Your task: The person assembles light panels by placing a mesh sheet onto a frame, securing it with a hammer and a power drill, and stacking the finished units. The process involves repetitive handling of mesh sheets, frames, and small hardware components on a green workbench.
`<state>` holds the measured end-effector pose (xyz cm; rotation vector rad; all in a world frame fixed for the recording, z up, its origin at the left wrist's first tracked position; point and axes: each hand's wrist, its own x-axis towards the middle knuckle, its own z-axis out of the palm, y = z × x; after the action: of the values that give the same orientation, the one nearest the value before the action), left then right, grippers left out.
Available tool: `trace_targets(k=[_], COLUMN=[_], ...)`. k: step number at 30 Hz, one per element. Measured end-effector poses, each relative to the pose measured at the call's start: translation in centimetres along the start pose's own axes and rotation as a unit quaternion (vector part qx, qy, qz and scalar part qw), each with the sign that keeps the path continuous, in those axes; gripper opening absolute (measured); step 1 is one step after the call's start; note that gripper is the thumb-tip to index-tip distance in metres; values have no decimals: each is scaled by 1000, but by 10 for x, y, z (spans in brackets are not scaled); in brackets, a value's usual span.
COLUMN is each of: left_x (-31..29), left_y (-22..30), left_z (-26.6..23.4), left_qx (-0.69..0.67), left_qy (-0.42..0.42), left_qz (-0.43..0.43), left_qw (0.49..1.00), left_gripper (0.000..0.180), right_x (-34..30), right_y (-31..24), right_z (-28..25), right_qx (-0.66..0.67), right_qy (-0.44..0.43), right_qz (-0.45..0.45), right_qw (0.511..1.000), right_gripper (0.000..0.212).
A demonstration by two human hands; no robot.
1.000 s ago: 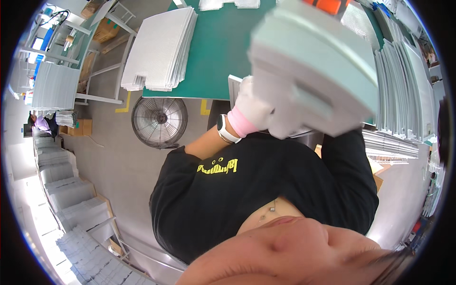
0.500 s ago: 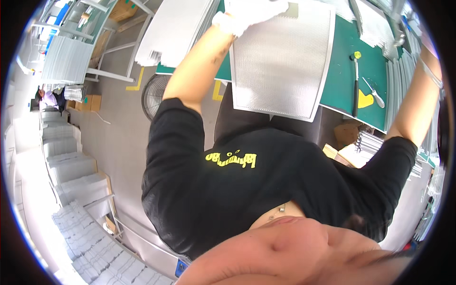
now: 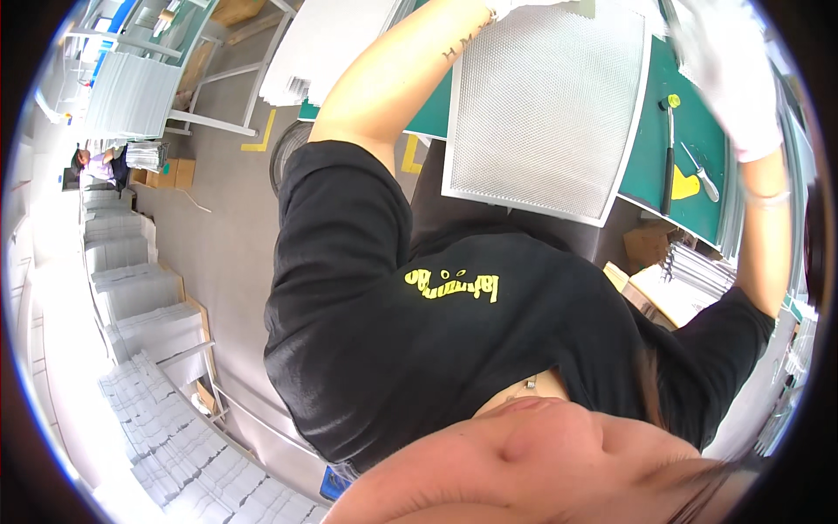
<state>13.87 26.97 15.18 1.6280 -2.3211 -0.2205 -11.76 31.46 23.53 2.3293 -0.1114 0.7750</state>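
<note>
A framed mesh panel (image 3: 550, 113), silvery with a pale rim, lies on the green worktop (image 3: 642, 166), and its near edge juts out toward my body. My left hand (image 3: 534, 3), in a white glove, is at the panel's far edge, beside a small grey-green patch (image 3: 583, 8). The top of the picture cuts off most of that hand, so its fingers are hidden. My right hand (image 3: 738, 83), also white-gloved, is over the right side of the worktop near the upright stacked panels. Motion smears its fingers, and I cannot make out anything in them.
Right of the panel lie a yellow-headed mallet (image 3: 669, 157), a screwdriver (image 3: 701, 175) and a yellow piece (image 3: 685, 186). White sheets (image 3: 336, 52) are stacked at the far left. A floor fan (image 3: 286, 155) stands left of the worktop. Another person (image 3: 105, 166) is far off left.
My right hand has come inward from the right edge, above the worktop. My left hand has moved up and right, mostly out of the picture. The panel appears slightly farther right as the view shifts.
</note>
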Motion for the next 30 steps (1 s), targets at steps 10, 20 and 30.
trace_targets(k=[10, 20, 30], left_x=[-62, -67, -166], left_y=[101, 155, 127], left_z=[31, -11, -77], left_qx=[31, -162, -391], left_qy=[119, 298, 562], left_qz=[281, 473, 490], left_qw=[952, 813, 540], left_gripper=[26, 46, 41], right_x=[-127, -203, -354], right_y=[-91, -134, -86], right_z=[-46, -224, -329], right_qx=[147, 166, -236], right_qy=[-117, -35, 108], right_qz=[274, 573, 726], right_qw=[943, 802, 637], right_gripper=[56, 37, 41])
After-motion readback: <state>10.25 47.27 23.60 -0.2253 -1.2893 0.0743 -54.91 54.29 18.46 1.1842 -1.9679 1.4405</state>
